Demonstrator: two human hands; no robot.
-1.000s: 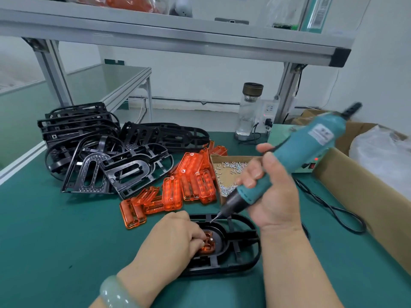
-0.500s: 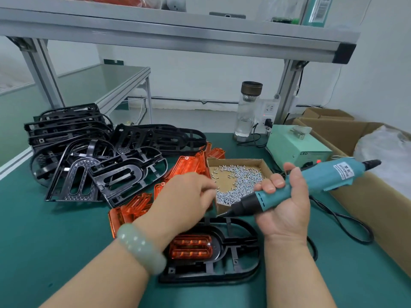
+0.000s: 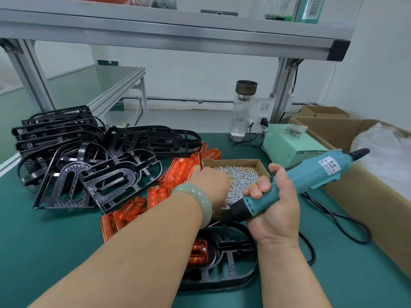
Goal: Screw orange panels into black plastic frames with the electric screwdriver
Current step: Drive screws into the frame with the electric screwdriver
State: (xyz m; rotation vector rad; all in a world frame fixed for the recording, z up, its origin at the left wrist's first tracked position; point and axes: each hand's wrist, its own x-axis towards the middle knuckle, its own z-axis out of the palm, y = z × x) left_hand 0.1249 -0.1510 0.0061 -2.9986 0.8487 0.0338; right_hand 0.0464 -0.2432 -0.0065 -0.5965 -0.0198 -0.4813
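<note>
Right hand [image 3: 275, 205]: fingers and thumb wrapped round the teal plastic barrel of the electric screwdriver [image 3: 300, 181]; its black nose pointed left and down.
Left hand [image 3: 210, 182]: lay in the shallow cardboard box [image 3: 263, 166], over small silvery screws [image 3: 242, 177]; fingertips hidden, grip could not be told.
Black frame [image 3: 231, 263]: near centre on the green mat [image 3: 44, 245], rounded and ribbed, with a translucent ridged orange panel [image 3: 198, 253] seated at its left end.
Spare panels [image 3: 178, 172]: glossy heap left of the box.

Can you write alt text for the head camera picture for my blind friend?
A left hand reaches into a box of screws while the right hand grips a teal electric screwdriver. Below them a black frame holding an orange panel lies on the green table; more frames and panels are piled to the left.
</note>
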